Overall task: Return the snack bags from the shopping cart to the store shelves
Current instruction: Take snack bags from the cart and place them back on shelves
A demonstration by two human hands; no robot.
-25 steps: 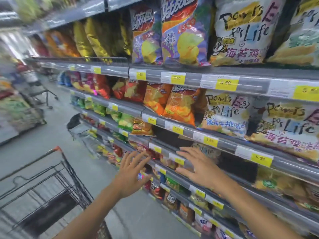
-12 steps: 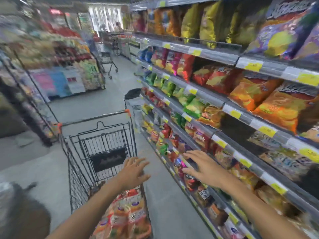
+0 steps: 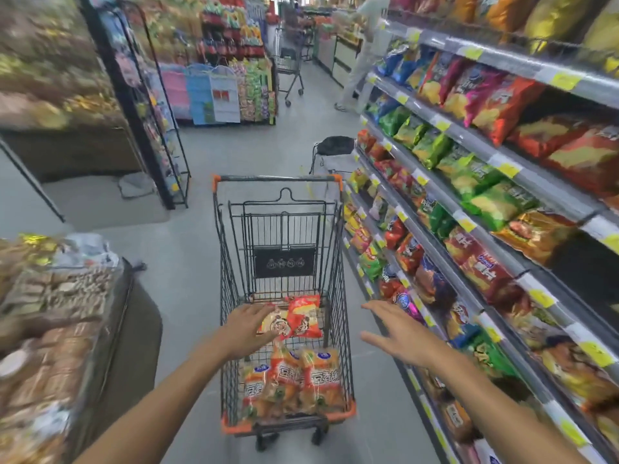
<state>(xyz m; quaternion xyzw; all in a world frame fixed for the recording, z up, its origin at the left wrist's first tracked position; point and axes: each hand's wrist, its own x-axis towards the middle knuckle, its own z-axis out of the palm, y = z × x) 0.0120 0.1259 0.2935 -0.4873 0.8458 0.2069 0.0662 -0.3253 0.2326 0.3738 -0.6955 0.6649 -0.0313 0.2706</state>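
Orange snack bags (image 3: 294,380) in cart (image 3: 283,209)

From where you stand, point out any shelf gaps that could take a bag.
One dark gap shows on the right shelves, beyond the orange bag and above the red bags. Elsewhere the shelves look packed edge to edge.

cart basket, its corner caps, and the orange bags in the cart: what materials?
Shopping cart: looks like dark coated steel wire, going by the thin welded grid of bars.
Corner caps: orange, smooth, rounded, probably moulded plastic.
Orange snack bags: printed plastic film, apparently glossy; crinkled, puffy surfaces with faint highlights. Blur leaves the finish uncertain.
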